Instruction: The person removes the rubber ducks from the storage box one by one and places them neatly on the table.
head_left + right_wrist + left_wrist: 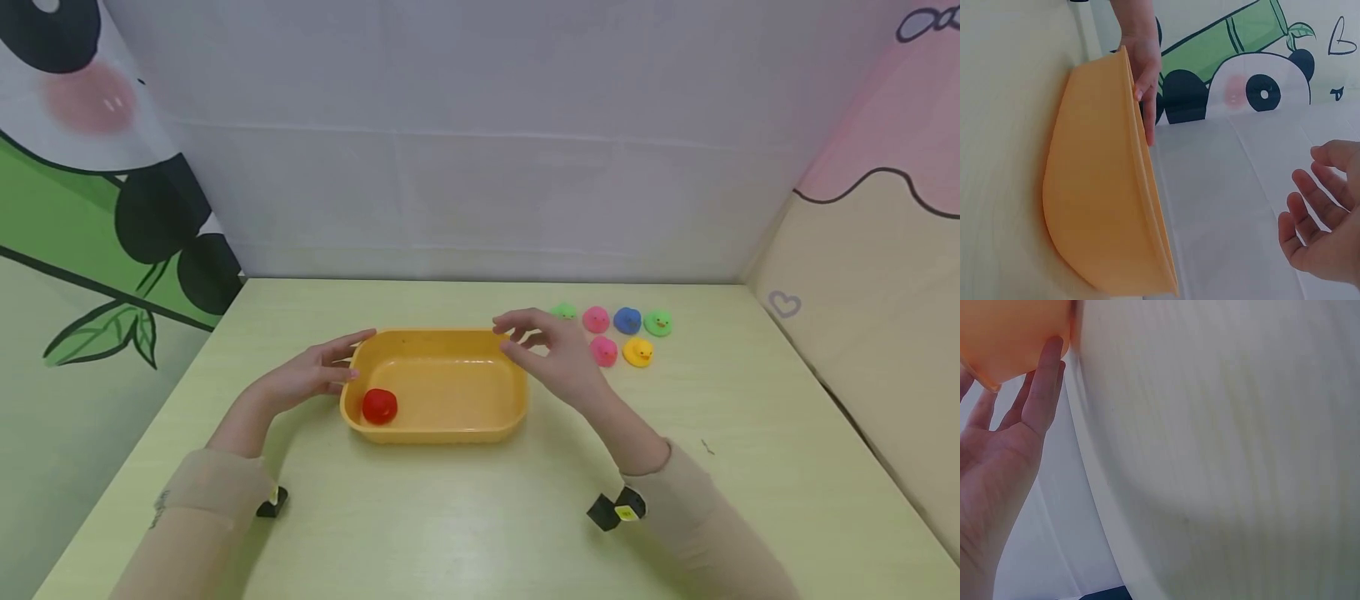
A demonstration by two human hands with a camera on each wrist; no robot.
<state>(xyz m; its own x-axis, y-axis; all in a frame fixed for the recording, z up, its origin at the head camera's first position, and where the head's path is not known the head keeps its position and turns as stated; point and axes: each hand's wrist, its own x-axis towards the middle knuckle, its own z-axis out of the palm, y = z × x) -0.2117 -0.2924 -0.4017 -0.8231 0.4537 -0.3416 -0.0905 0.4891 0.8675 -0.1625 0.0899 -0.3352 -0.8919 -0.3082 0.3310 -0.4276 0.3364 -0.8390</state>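
A yellow-orange plastic tray sits on the table, with a small round red object in its front left corner. My left hand is at the tray's left end, fingers extended and touching the wall. In the left wrist view, the spread fingers of the left hand lie along the orange tray wall. Over the tray's right rim hovers my right hand, its fingers loosely bent with nothing between them. The right wrist view shows that right hand apart from the tray.
Several small rubber ducks stand behind and right of my right hand, among them a blue one, a yellow one and a green one. Another green duck is partly hidden by the hand. A white cloth wall borders the table's back edge.
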